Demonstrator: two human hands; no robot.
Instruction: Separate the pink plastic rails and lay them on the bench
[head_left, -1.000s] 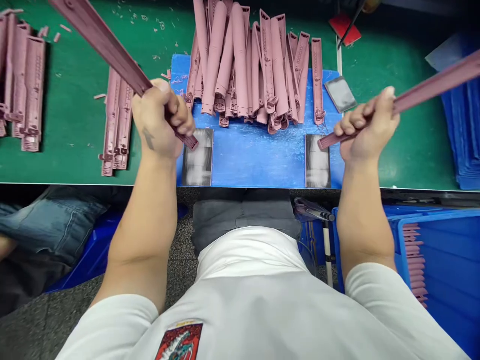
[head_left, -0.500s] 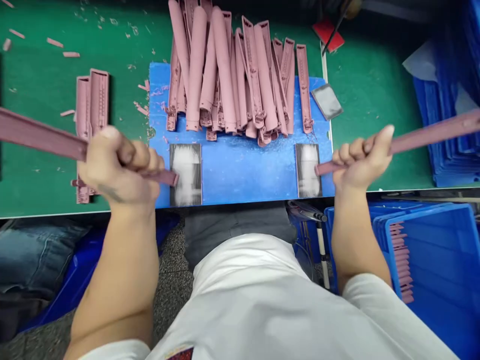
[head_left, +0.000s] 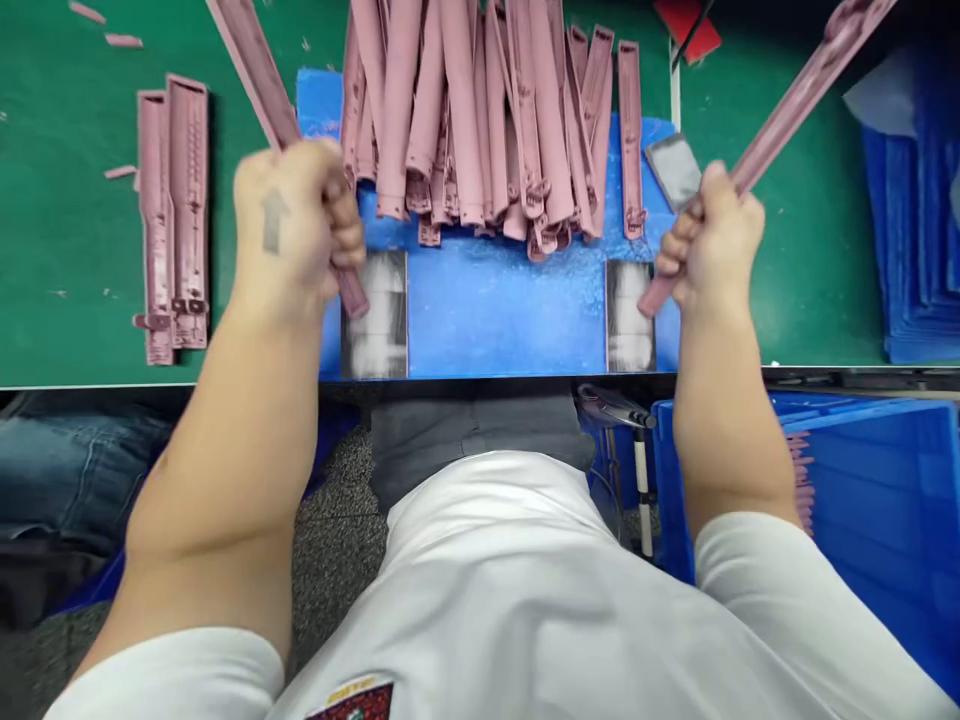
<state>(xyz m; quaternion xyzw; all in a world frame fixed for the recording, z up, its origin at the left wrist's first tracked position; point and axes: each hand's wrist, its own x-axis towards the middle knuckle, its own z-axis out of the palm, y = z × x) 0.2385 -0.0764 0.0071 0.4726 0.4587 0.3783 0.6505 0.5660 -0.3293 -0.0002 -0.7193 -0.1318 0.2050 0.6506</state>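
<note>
My left hand (head_left: 296,215) is closed round a long pink plastic strip (head_left: 257,75), tilted with its upper end away to the left. The strip's lower end is over or against a worn grey-and-white abrasive pad (head_left: 384,335); contact is unclear. In my right hand (head_left: 712,235) is another long pink plastic strip (head_left: 795,105), slanting up to the right. Its lower end is at a second worn pad (head_left: 630,320). Both pads lie on a blue sheet (head_left: 506,320). Beyond them is a pile of pink plastic parts (head_left: 465,120), some rounded, some showing hollow insides.
Two pink parts (head_left: 187,210) lie on the green table (head_left: 75,240) at left. A grey block (head_left: 673,168) and a red piece (head_left: 694,28) are at right. Blue trays (head_left: 915,240) are stacked at far right. A blue bin (head_left: 885,500) below holds pink pieces.
Both hands have moved up and away from me, still gripping the strips. Both strips have swung to steeper angles. The camera view has shifted slightly, so the table sits higher.
</note>
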